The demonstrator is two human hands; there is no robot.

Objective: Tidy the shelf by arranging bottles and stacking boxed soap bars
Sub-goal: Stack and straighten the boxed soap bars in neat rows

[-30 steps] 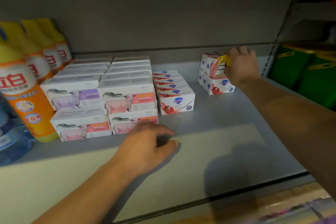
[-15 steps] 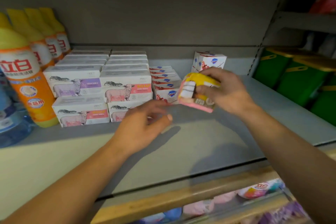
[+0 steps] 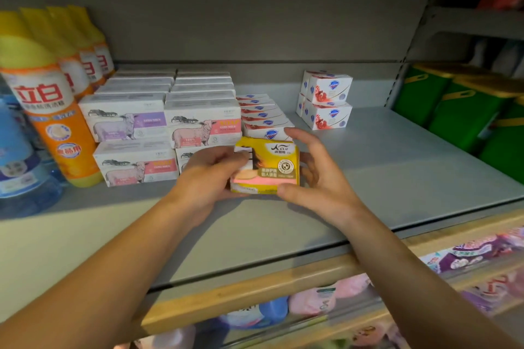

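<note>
head view: the yellow soap box [image 3: 266,168] sits between both hands, just above the shelf [image 3: 397,173]. the left hand [image 3: 209,176] curls round its left end, fingers over the top edge. the right hand [image 3: 320,178] cups the right end, fingers spread and half open; whether the palm actually touches is hard to say. beyond the left hand stand the sheep-print boxes [image 3: 136,161]; beyond the right, the red-and-white boxes [image 3: 326,102]. best to square the box level, then set it flush beside its neighbours.

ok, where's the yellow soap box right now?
Head view, centre: the yellow soap box is held between left hand and right hand, just before the sheep-print boxes.
</note>
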